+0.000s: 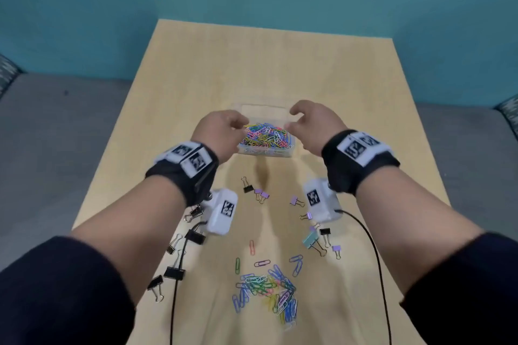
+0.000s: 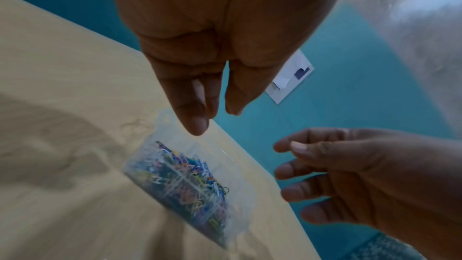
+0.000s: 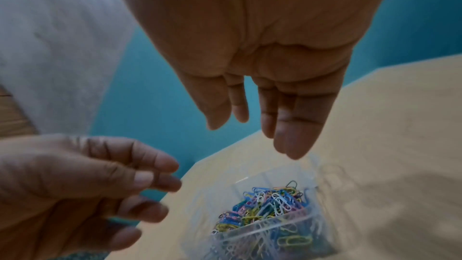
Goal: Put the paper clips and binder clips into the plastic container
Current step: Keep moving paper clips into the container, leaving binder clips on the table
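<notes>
Our fingers hang loose and a little bent, and they hold nothing. In the left wrist view the fingers of our left hand point down over the near left corner of the plastic container. In the right wrist view the fingers of our right hand hang almost straight above its right end. Both hands float above the container, palms turned toward each other, and do not touch it. From the head view the two forearms reach forward, each with a black wrist band that carries white tags with black square patterns. We cannot read letters on them.

The container stands on the wooden table, clear and full of colored paper clips. Nearer to us a second pile of paper clips lies on the table, and binder clips in black, purple and light green are scattered on both sides of it.

Only the left wrist view shows a white card on the blue wall, with a dark mark and small writing too blurred to read. Only the head view shows the loose clips.
</notes>
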`<act>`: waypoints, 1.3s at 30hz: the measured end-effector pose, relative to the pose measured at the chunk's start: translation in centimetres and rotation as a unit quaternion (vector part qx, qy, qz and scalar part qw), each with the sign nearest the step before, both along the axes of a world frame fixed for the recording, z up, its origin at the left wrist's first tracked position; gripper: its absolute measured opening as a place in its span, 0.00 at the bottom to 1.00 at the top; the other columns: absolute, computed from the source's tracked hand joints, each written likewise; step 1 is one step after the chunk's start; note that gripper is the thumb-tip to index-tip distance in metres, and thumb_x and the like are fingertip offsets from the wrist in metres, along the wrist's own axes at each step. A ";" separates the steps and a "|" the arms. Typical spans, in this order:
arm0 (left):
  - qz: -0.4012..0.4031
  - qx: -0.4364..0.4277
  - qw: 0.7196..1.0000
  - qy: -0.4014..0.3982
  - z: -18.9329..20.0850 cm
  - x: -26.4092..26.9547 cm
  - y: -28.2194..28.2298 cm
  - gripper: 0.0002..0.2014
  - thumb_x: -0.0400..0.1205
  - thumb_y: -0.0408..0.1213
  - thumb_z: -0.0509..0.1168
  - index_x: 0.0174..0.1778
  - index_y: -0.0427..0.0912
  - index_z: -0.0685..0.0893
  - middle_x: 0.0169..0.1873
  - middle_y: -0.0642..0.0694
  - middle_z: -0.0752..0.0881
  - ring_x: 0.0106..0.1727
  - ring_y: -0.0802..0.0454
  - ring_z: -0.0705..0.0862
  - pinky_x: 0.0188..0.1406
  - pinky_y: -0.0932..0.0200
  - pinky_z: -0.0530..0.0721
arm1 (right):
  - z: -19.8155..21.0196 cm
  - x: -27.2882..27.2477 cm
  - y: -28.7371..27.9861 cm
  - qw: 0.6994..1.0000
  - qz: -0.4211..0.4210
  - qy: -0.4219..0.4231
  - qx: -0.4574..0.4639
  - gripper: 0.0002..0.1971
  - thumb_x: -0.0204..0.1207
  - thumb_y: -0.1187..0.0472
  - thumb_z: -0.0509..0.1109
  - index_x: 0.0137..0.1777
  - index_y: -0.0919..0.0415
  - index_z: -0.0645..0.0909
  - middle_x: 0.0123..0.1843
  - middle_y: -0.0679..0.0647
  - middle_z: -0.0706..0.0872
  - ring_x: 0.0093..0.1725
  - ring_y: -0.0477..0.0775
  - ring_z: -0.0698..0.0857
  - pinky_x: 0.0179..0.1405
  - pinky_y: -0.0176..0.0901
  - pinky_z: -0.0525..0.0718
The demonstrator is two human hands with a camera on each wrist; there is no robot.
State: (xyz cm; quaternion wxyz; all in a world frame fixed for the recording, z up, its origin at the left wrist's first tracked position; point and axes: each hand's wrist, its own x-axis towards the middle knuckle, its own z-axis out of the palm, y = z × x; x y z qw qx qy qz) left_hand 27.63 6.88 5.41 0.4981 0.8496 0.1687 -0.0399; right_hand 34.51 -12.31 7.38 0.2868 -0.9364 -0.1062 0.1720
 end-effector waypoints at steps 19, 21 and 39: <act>-0.405 0.380 0.830 -0.055 -8.2 -20.3 -6.8 0.26 0.68 0.40 0.75 0.62 0.36 0.84 0.63 0.39 0.84 0.65 0.42 0.82 0.61 0.51 0.83 | -9.9 -26.4 -8.3 0.940 0.273 -0.067 -0.191 0.27 0.78 0.59 0.55 0.77 0.69 0.65 0.76 0.68 0.69 0.78 0.67 0.66 0.74 0.58 0.69; -0.394 0.357 0.843 -0.076 -7.6 -21.9 -6.4 0.21 0.70 0.41 0.69 0.60 0.41 0.85 0.60 0.45 0.86 0.62 0.47 0.83 0.60 0.57 0.83 | -9.3 -27.6 -8.8 0.941 0.294 -0.073 -0.150 0.27 0.76 0.59 0.63 0.75 0.66 0.67 0.73 0.63 0.73 0.75 0.64 0.70 0.72 0.54 0.73; -0.195 0.211 0.955 0.079 -7.9 -21.2 -8.8 0.17 0.77 0.37 0.65 0.62 0.50 0.77 0.52 0.50 0.70 0.46 0.51 0.79 0.46 0.53 0.82 | -9.1 -26.1 -4.4 0.991 0.101 0.028 -0.085 0.16 0.77 0.59 0.66 0.63 0.52 0.70 0.56 0.51 0.66 0.53 0.56 0.74 0.49 0.48 0.81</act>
